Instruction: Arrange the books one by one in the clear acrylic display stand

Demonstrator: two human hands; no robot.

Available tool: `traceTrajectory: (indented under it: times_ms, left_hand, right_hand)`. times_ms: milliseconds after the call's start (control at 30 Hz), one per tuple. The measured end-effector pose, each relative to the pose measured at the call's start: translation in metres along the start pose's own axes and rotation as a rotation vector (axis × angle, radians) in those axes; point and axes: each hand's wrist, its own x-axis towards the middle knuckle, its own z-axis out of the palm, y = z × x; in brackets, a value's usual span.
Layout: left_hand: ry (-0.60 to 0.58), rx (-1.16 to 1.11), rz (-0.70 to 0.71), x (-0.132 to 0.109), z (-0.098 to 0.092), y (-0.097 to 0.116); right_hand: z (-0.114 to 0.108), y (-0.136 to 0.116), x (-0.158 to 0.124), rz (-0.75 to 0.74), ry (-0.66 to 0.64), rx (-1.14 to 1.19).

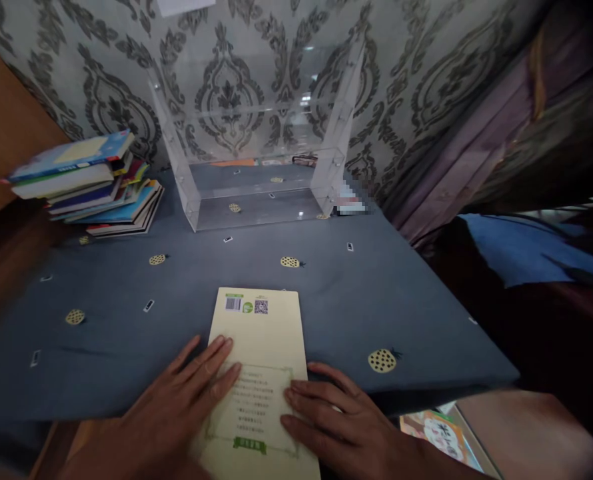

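One pale book (264,337) flat at near edge of table (341,307), back cover up. Our left hand (196,390) spread on it; right hand (344,413) loosely bent, grip unclear. We judge laying-down done, letting go left.

Unreadable print (251,403) on the book (264,333) between the left hand (194,390) and right hand (341,420), barcode (233,304) and QR code (261,307) beyond; blurred characters (441,435) on a cover (416,423) further right.

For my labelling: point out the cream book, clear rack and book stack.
Cream book (261,393), head view: back cover.
Clear rack (332,157), head view: right side wall.
Book stack (87,189), head view: edges midway up.
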Motion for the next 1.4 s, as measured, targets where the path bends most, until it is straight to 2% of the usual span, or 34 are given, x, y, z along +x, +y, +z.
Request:
traceTrajectory:
  times_ms: [133,300,400,467,567,633,767,867,967,1067,1133,1167,1300,1400]
  left_hand:
    - [-0.062,-0.048,0.024,-0.010,-0.007,0.002]
    - [-0.082,-0.203,0.013,-0.015,-0.031,-0.015]
    - [-0.034,-0.410,0.003,-0.015,-0.051,-0.031]
    - [0.058,-0.571,-0.058,-0.009,-0.058,-0.041]
    - [0.286,-0.769,-0.296,0.016,-0.056,-0.056]
    - [0.427,-0.869,-0.424,0.042,-0.047,-0.064]
    - [0.636,-1.097,-0.439,0.097,-0.034,-0.078]
    - [0.729,-1.257,-0.457,0.120,-0.031,-0.084]
    - [0.719,-1.331,-0.540,0.123,-0.025,-0.090]
    - [0.520,-1.242,-0.630,0.114,-0.014,-0.097]
    - [0.396,-1.096,-0.653,0.106,-0.009,-0.102]
    - [0.374,-1.004,-0.653,0.103,-0.009,-0.104]
    - [0.435,-0.549,-0.606,0.103,-0.019,-0.110]
    - [0.476,-0.186,-0.549,0.116,-0.024,-0.115]
  right_hand:
    - [-0.009,0.006,0.020,-0.068,0.089,0.026]
    - [-0.020,0.019,0.050,-0.133,0.182,0.223]
    - [-0.034,0.027,0.072,-0.036,0.237,0.369]
    - [-0.044,0.035,0.087,0.123,0.278,0.424]
    - [-0.049,0.056,0.104,0.383,0.402,0.482]
    - [-0.045,0.074,0.111,0.486,0.461,0.529]
    - [-0.033,0.106,0.118,0.575,0.485,0.596]
    - [-0.027,0.122,0.121,0.659,0.460,0.632]
    - [-0.018,0.137,0.121,0.748,0.372,0.711]
    - [-0.004,0.152,0.118,0.828,0.211,0.640]
    - [0.001,0.157,0.114,0.846,0.082,0.405]
    - [0.002,0.158,0.113,0.850,0.020,0.270]
    - [-0.003,0.153,0.114,0.870,-0.141,-0.096]
    - [-0.002,0.145,0.126,0.694,-0.139,-0.160]
